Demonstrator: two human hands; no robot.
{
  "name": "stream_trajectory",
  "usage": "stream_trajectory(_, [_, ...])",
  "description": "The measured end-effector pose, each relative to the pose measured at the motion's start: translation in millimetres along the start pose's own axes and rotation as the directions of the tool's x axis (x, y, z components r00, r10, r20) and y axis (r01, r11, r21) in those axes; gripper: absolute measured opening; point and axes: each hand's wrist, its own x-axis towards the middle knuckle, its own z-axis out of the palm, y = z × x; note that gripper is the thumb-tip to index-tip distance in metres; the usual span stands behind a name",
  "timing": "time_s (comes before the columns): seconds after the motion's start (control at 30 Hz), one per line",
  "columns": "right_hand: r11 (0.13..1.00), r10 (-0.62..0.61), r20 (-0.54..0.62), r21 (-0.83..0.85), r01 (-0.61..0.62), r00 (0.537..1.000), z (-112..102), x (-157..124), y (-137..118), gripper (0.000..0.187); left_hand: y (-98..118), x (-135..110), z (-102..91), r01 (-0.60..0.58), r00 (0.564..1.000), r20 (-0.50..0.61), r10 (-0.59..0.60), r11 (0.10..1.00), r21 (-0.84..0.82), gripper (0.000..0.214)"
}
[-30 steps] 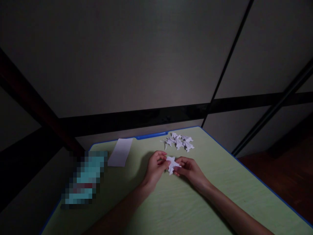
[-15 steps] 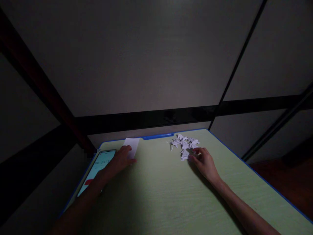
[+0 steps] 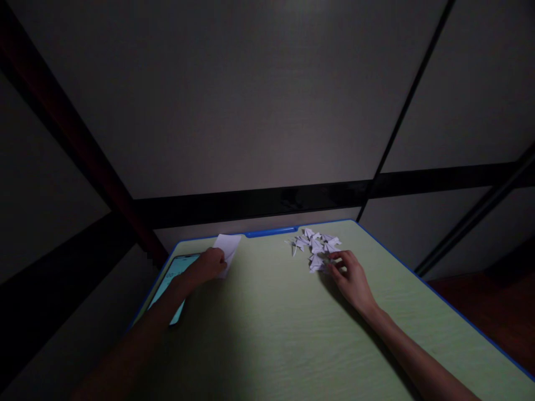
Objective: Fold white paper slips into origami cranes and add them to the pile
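My left hand (image 3: 213, 263) is closed, its fingers curled together on the near part of a white paper sheet (image 3: 229, 243) at the table's back left. Whether that is one sheet or a thin stack, I cannot tell. On the right, my right hand (image 3: 348, 274) rests beside a small pile of folded white paper pieces (image 3: 316, 245). Its thumb and index finger are apart, with the tips at the nearest folded piece (image 3: 316, 263).
A phone (image 3: 178, 273) with a lit timer screen lies under my left forearm. The pale wood-look table (image 3: 267, 323) has a blue edge and a blue tray strip (image 3: 271, 231) at the back. Behind it stand dark-banded panels (image 3: 259, 111).
My left hand's fingers have curled from spread to closed on the paper sheet. The right thumb has drawn slightly away from the nearest folded piece. The view has shifted a little.
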Motion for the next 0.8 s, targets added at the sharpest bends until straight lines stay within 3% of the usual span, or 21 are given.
stream_trajectory(0.27, [0.996, -0.083, -0.073, 0.027, 0.085, 0.994, -6, -2, -15, 0.011, 4, -8, -1.5, 0.079, 0.992, -0.103, -0.07, 0.993, 0.086, 0.026])
stream_trajectory(0.47, [0.985, -0.173, 0.031, 0.022, 0.173, 0.984, -3, -8, -23, 0.019, 7, -19, -19.0, 0.177, 0.975, -0.155, -0.16, 0.978, 0.107, 0.023])
stream_trajectory(0.8, [0.974, -0.225, 0.114, 0.012, 0.225, 0.968, -2, -11, -24, 0.024, -4, 0, -1.0, 0.179, 0.98, -0.092, -0.177, 0.984, 0.01, 0.008])
